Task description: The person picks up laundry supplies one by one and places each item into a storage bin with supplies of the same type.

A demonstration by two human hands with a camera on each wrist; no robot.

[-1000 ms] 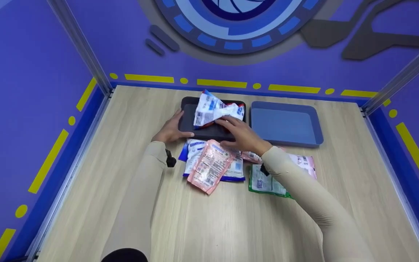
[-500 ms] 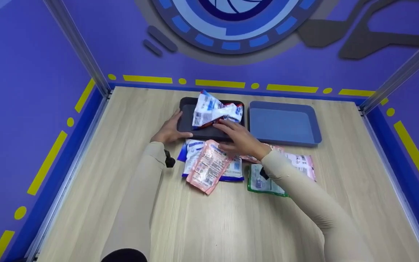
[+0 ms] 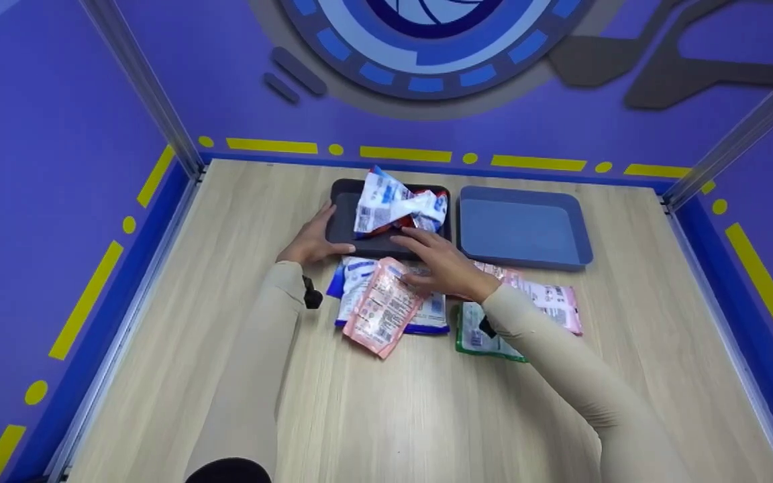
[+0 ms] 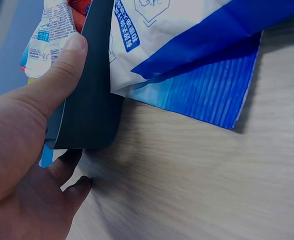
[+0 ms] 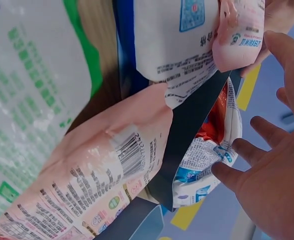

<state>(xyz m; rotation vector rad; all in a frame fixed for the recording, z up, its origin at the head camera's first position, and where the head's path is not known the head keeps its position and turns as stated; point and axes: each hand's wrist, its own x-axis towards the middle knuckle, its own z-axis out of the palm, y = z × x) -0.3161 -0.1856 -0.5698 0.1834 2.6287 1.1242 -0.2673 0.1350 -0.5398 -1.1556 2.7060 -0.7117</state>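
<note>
My left hand (image 3: pixel 311 240) holds the near left corner of a black tray (image 3: pixel 344 225). Its thumb lies at the front wall and its other fingers are round the side, as the left wrist view shows. Crumpled white, blue and red packets (image 3: pixel 378 203) lie in the tray, one end sticking up over the back rim. Over the tray's front edge, my right hand (image 3: pixel 447 266) has its fingers spread just short of the packets and grips nothing. Beneath it, a pink pouch (image 3: pixel 384 312) lies across a white and blue bag (image 3: pixel 436 310) on the table.
A blue-grey tray (image 3: pixel 519 225) with nothing in it stands right of the black one. Under the right forearm lie a green-edged bag (image 3: pixel 477 333) and a pink and white bag (image 3: pixel 556 303). Blue panels (image 3: pixel 386 121) close off the table's back and sides.
My right hand has drawn back slightly from the packets toward the tray's front edge, letting go of them. The left hand stays at the tray's corner.
</note>
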